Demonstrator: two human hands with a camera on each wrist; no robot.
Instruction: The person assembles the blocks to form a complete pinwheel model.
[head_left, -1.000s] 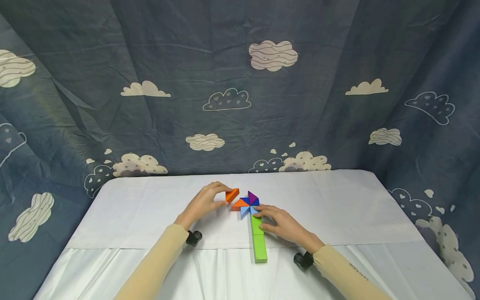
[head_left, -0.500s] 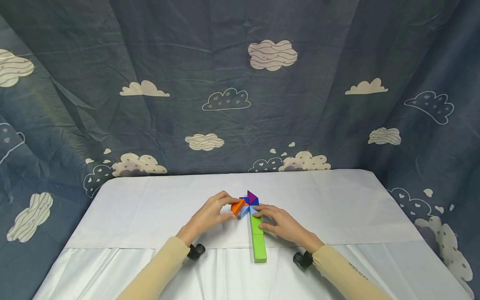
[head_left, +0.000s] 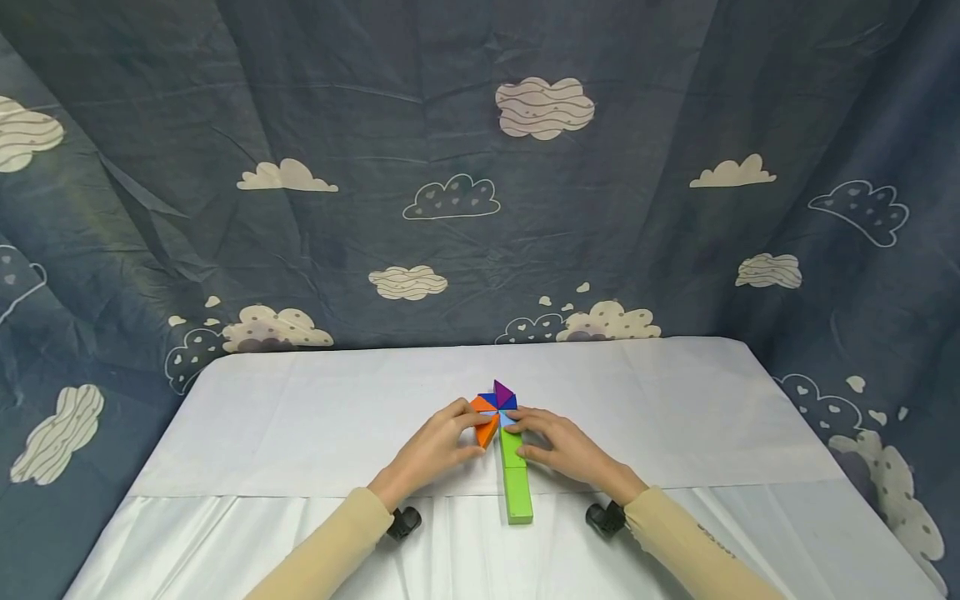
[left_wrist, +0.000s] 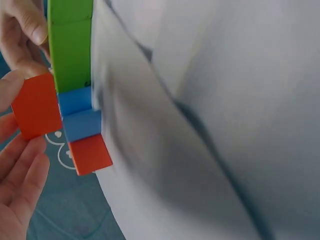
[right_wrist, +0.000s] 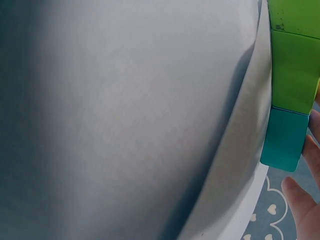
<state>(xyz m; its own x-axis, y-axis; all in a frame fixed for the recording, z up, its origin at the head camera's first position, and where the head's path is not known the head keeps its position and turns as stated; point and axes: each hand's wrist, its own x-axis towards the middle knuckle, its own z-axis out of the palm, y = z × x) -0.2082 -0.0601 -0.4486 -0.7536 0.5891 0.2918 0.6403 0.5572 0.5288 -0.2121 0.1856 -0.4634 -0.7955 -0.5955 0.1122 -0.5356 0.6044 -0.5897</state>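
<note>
My left hand (head_left: 435, 446) pinches an orange triangular block (head_left: 487, 431) between thumb and fingers. In the left wrist view this orange block (left_wrist: 36, 106) is apart from the table, beside the row. Light blue triangular blocks (left_wrist: 81, 125) stand under and beside it, partly hidden in the head view. My right hand (head_left: 566, 448) touches a light blue block and the upper green block (head_left: 513, 450) from the right, fingers extended. A second orange triangular block (head_left: 480, 403), dark blue ones (head_left: 510, 402) and a purple one (head_left: 503, 395) form a fan above the green blocks.
A lower green block (head_left: 517, 497) continues the column toward the front of the white-covered table (head_left: 300, 417). Behind the table hangs a dark curtain (head_left: 450, 242) with cloud prints. A black camera (head_left: 405, 522) is on each wrist.
My left hand has carried the orange block right and toward the front, from left of the fan to its lower left, over the light blue block. My right hand has stayed put.
</note>
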